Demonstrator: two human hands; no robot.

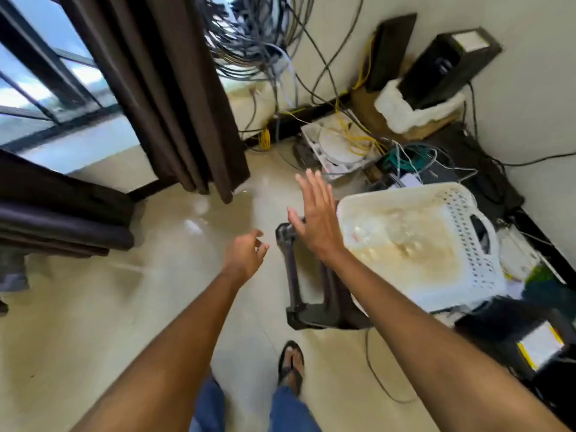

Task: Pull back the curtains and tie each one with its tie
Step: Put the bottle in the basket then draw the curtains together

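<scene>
A dark brown curtain [174, 98] hangs in folds from the top of the view down to the floor, beside the window [46, 88]. My left hand [244, 257] is stretched out over the floor below the curtain's hem, fingers loosely curled, holding nothing. My right hand [316, 218] is raised to the right of the curtain with straight, spread fingers, touching nothing. No tie is visible.
A white plastic basket [473, 238] sits on a dark stool [299, 275] just right of my right hand. Tangled cables [258, 39], a white device [336, 145] and black boxes [448, 63] crowd the wall corner. A dark sofa arm [62, 213] lies at left.
</scene>
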